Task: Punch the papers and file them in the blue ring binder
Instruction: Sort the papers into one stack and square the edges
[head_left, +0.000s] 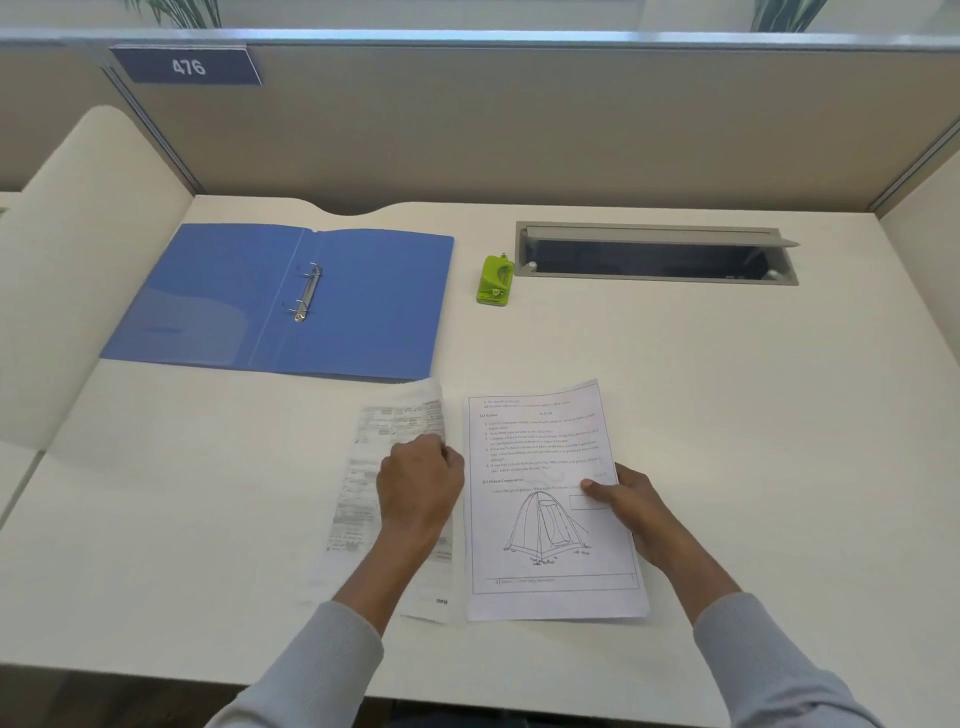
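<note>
the left sheet (358, 499) is blurred, print unreadable, its middle under the left hand (421, 488).

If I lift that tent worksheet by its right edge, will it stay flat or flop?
Likely flop: the tent worksheet looks thin, and the right hand pinches only one edge. Probably light, and apt to slide on the smooth desk.

Both forearms (395, 566) extend forward, converging slightly. Left hand (421, 483): back upward, fingers curled round the edge of the form sheet (371, 467). Right hand (631, 501): thumb above, fingers below, pinching the tent sheet (540, 447).
</note>
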